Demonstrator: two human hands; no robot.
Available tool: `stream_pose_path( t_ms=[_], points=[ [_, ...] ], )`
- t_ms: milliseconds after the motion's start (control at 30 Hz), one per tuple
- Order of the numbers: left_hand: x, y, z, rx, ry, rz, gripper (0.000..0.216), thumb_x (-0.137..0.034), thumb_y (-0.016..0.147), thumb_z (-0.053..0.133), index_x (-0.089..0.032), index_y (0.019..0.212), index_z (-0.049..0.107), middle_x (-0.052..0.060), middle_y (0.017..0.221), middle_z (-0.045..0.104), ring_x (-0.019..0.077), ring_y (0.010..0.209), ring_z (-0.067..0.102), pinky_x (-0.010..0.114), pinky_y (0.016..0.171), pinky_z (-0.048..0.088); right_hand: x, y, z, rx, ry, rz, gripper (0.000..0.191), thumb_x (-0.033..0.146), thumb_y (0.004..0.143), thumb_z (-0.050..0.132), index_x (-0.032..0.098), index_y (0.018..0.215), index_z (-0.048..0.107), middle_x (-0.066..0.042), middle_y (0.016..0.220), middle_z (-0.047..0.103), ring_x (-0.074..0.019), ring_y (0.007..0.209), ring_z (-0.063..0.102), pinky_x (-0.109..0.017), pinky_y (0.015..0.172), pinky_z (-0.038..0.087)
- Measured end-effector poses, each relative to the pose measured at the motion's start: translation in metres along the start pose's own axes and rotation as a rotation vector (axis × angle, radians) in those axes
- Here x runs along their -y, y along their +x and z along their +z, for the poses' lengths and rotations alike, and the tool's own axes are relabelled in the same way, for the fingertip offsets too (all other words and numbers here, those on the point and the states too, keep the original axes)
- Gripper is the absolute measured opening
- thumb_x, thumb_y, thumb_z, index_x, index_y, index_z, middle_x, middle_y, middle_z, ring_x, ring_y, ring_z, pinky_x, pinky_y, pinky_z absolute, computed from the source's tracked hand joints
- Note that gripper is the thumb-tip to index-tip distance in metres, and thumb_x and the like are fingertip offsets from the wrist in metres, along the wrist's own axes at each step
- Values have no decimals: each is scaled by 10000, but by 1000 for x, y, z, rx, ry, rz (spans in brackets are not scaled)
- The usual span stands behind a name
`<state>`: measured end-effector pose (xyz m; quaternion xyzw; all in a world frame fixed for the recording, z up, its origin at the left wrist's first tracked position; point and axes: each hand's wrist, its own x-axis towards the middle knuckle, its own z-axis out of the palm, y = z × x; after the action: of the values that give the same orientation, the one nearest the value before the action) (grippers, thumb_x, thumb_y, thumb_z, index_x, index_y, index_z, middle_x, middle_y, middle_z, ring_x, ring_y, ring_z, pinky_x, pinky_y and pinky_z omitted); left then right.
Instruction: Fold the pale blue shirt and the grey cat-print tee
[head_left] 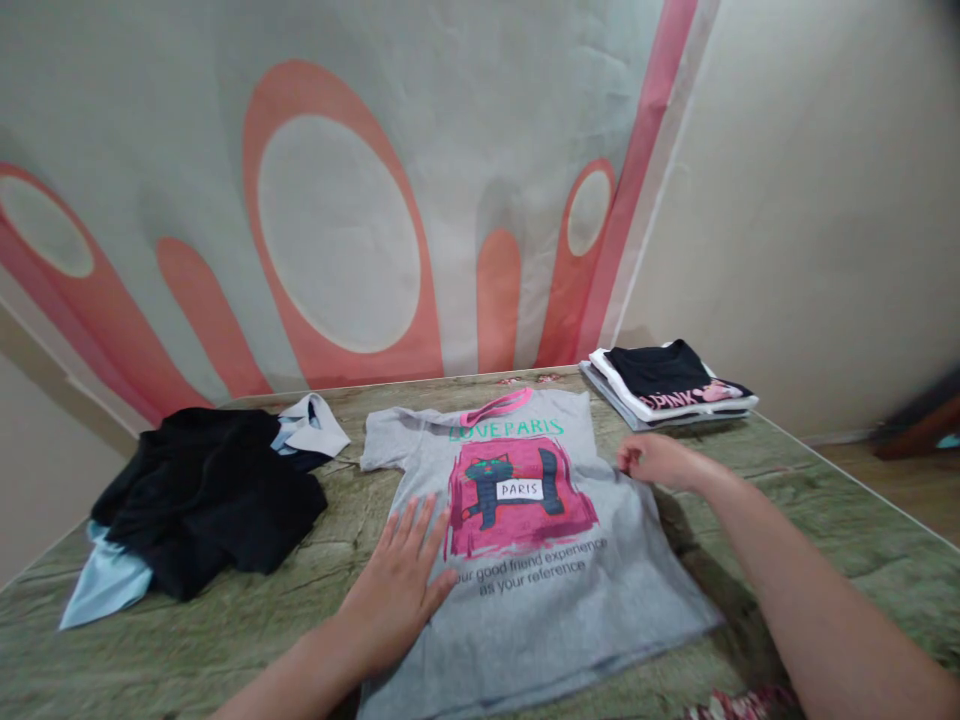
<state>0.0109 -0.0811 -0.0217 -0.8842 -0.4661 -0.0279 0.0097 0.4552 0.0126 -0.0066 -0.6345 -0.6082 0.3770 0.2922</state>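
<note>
A grey T-shirt [540, 590] with a pink cat print and the words "LOVE PARIS" lies spread face up on the green-patterned surface [825, 520]. My left hand [401, 585] rests flat on the shirt's left side, fingers stretched and apart. My right hand [654, 460] is closed in a pinch at the shirt's right sleeve area, gripping the fabric edge.
A heap of dark clothes with pale blue and white pieces [202, 500] lies at the left. A stack of folded shirts, black one on top [667, 385], sits at the back right. A curtain with red ovals [337, 220] hangs behind.
</note>
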Motion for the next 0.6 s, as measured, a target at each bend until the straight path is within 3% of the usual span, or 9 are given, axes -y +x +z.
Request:
stream_pose_path(
  t_ms=[100,133,200,233,300,367,433,500,600],
  points=[
    [8,-21,-27,175,-97,58,765,-573,840,569,-286,1502,315,118,1574,254,375,1411,295,538,1081,354,-6,-8,-20,79,-110,43,113,81,508,632,184,553,638,21,491,588,-134,453,486,-250,491,340],
    [16,-21,-39,212,-145,85,735,-545,812,613,-348,1473,360,83,1560,308,358,1378,373,505,1048,404,-4,-6,-22,62,-142,19,105,101,544,634,186,599,660,14,526,611,-136,461,494,-254,498,349],
    [39,-5,-62,301,-221,100,501,-431,859,584,-397,1354,520,31,1405,552,281,1228,567,426,997,458,5,7,-21,-31,-189,-94,121,147,631,622,196,721,687,-10,651,666,-159,553,552,-271,569,408],
    [53,11,-72,284,-218,52,447,-402,871,562,-352,1315,567,45,1321,622,269,1173,605,413,977,469,12,17,-17,-92,-198,-178,137,155,653,622,196,765,689,-27,722,687,-178,640,588,-284,637,439],
    [79,54,-83,118,-169,-24,524,-329,823,601,-262,1340,549,88,1380,567,284,1266,519,430,1051,393,29,41,-5,-126,-181,-258,181,159,658,646,199,828,691,-47,838,709,-204,800,616,-305,781,461],
    [101,98,-82,37,-198,-52,662,-261,705,691,-228,1350,542,112,1427,515,321,1340,421,461,1092,325,44,64,10,-93,-154,-296,219,175,645,686,197,864,695,-48,865,718,-207,845,625,-315,847,465],
    [115,132,-71,50,-282,-31,640,-251,620,749,-218,1248,631,111,1381,560,332,1311,450,440,1074,347,53,81,23,-58,-128,-324,241,217,652,707,187,890,698,-48,857,722,-208,832,633,-327,841,481],
    [119,151,-55,21,-319,-9,468,-290,650,732,-222,1112,704,77,1309,620,277,1218,548,346,1017,410,52,92,32,-31,-107,-338,265,271,661,716,179,908,698,-47,840,720,-209,808,637,-338,809,499],
    [117,157,-27,-85,-372,-39,268,-387,808,592,-201,944,729,51,1124,705,212,1051,634,263,914,456,35,99,36,6,-82,-343,306,326,636,747,180,900,700,-34,796,704,-206,772,632,-345,790,504]
  ],
)
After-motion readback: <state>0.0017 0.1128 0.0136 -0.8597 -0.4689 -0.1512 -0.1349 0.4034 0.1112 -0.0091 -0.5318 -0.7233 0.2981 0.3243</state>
